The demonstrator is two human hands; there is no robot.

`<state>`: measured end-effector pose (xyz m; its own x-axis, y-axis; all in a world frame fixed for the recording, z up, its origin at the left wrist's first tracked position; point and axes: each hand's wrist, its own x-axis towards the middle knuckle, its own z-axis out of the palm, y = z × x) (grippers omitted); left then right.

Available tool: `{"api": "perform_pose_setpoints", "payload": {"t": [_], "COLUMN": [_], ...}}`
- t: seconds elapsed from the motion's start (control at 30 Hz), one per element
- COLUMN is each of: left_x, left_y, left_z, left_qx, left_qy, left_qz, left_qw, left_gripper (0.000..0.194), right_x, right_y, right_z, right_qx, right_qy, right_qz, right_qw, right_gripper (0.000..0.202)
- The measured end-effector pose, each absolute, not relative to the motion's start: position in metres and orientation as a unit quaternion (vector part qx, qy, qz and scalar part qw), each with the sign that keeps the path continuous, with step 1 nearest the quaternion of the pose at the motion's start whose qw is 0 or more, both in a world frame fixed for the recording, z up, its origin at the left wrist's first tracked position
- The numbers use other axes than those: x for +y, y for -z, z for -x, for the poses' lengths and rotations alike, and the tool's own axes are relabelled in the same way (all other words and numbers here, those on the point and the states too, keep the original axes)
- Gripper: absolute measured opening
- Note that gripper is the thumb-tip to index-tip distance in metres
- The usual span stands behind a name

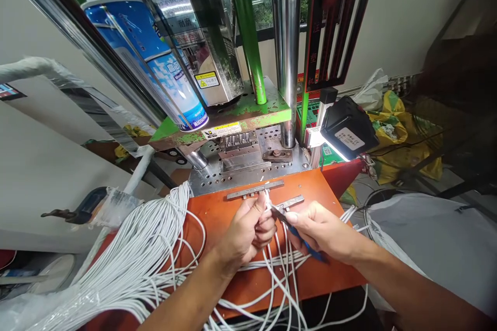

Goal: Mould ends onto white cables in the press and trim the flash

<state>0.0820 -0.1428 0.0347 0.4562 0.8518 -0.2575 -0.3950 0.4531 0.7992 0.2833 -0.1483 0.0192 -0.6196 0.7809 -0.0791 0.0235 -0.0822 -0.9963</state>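
Observation:
Over the front of an orange work surface (209, 206), my left hand (250, 230) is closed around white cable (277, 279), its thumb pressing near the upper end. Several strands hang below that fist. My right hand (324, 230) grips blue-handled cutting pliers (313, 251), whose metal jaws reach the cable end beside my left fingers. Whether the jaws are closed on it I cannot tell. Behind my left hand lies a slotted metal bar (254, 190). A shorter metal bar (293, 201) rests just beyond the pliers, partly covered by my right hand.
A large bundle of white cables (143, 238) spreads along the left. Beyond the bars stands a press with a steel mold (238, 152), a green plate (256, 116) and upright columns. A blue spray can (147, 57) is at upper left; a black lamp (349, 126) shines at right.

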Motion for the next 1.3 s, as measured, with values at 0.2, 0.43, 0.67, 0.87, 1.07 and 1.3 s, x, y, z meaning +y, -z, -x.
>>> {"api": "perform_pose_setpoints", "payload": {"t": [0.2, 0.43, 0.67, 0.87, 1.07, 1.3], "left_x": [-0.146, -0.141, -0.147, -0.145, -0.143, -0.17], "left_y": [-0.034, -0.01, -0.009, -0.01, -0.012, -0.056], "left_z": [-0.079, -0.084, -0.087, -0.082, -0.091, -0.102], "left_qx": [0.257, 0.384, 0.447, 0.461, 0.433, 0.323], "left_qy": [-0.328, -0.482, -0.516, -0.498, -0.532, -0.375], "left_qz": [-0.354, -0.502, -0.56, -0.604, -0.531, -0.383], "left_qw": [0.838, 0.607, 0.47, 0.418, 0.497, 0.78], "left_gripper": [0.065, 0.056, 0.054, 0.054, 0.059, 0.065], "right_x": [-0.159, -0.17, -0.169, -0.17, -0.168, -0.194], "right_y": [-0.018, -0.025, -0.023, -0.024, -0.023, -0.034], "right_z": [-0.293, -0.276, -0.262, -0.261, -0.263, -0.291], "right_qx": [-0.512, -0.78, -0.796, -0.791, -0.771, -0.543], "right_qy": [-0.782, -0.153, 0.053, 0.011, -0.176, -0.684], "right_qz": [0.272, 0.5, 0.516, 0.528, 0.487, 0.348], "right_qw": [0.23, 0.344, 0.311, 0.309, 0.37, 0.342], "right_gripper": [0.071, 0.05, 0.04, 0.043, 0.052, 0.073]}}
